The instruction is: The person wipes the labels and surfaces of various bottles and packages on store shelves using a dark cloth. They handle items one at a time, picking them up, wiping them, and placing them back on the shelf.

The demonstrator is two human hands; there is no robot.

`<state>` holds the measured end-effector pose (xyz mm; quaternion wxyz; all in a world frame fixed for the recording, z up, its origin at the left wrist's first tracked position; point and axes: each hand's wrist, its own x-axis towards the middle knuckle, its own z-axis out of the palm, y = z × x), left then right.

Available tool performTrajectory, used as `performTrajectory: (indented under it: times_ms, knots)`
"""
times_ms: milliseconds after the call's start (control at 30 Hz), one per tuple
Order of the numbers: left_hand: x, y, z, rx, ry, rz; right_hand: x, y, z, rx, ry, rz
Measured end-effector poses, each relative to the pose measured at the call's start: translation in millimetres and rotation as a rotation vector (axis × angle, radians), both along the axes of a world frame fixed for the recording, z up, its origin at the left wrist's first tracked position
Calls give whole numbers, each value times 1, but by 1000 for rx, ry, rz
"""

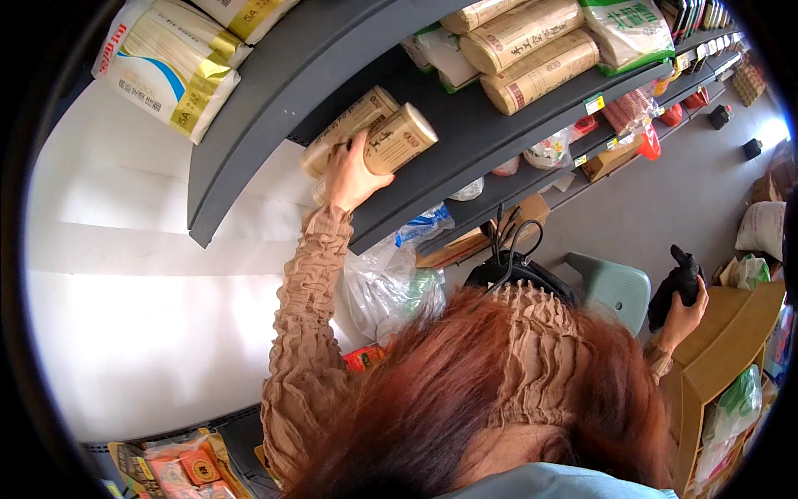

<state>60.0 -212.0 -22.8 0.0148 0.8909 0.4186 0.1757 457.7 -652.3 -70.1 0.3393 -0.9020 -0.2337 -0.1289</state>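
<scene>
- Left hand (356, 176): fingers wrapped around a paper-wrapped roll (401, 140) at the dark shelf (482, 137), not yet released; whether lifted, unclear.
- Right hand (686, 316): clamped on a black cloth (677, 287), well off the shelf.
- Stacked rolls (524, 37): already lying on the shelf, untouched.

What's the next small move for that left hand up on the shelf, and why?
Perhaps slide the nearer cylindrical package rightward along the dark shelf, toward the similar rolled packages. The left hand has its fingers curled around the nearer one, and a stretch of shelf surface separates it from that group.
</scene>
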Motion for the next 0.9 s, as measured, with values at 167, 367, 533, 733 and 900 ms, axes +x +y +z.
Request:
performTrajectory:
  times_ms: [167, 367, 533, 733, 900]
  knots:
    - [-35, 34, -28, -41, 81, 183, 13, 27, 12, -6, -3, 71]
    - [-13, 79, -35, 97, 160, 268, 18, 65, 22, 25, 15, 129]
    - [-4, 86, -43, 155, 116, 221, 9, 64, 18, 32, 24, 88]
    - [10, 76, -22, 134, 62, 133, 8, 35, 12, 37, 23, -1]
    - [108, 46, 20, 150, -444, -197, 6, 19, 10, 19, -6, -35]
